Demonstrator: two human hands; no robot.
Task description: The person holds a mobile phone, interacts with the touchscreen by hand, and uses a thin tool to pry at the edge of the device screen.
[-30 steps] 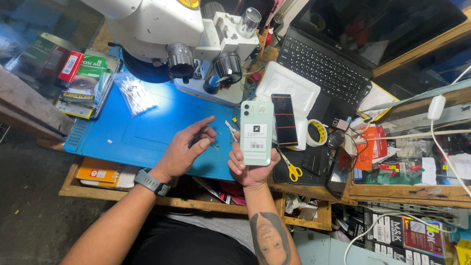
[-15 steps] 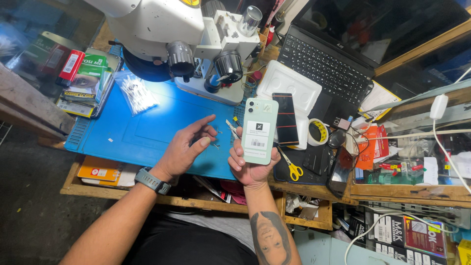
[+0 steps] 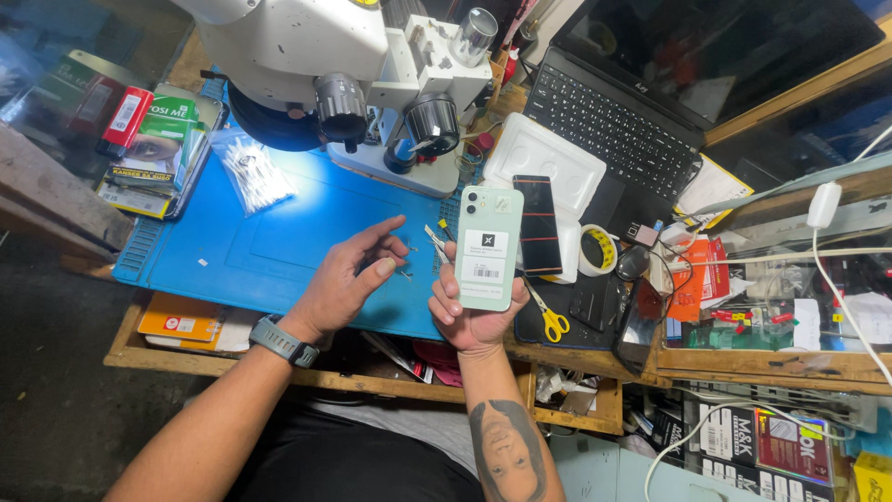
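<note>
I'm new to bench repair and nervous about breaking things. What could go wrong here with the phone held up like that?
The right hand holds the pale green phone upright, above the blue mat and near the bench edge; a slip could drop it. The left hand seems to pinch something tiny, too small to identify, that could easily get lost. Scissors lie just right of the gripping hand.

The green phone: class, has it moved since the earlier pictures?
No. The green phone, held in the right hand, lies as before beside the dark phone on the white tray, over the blue mat's right edge.
</note>
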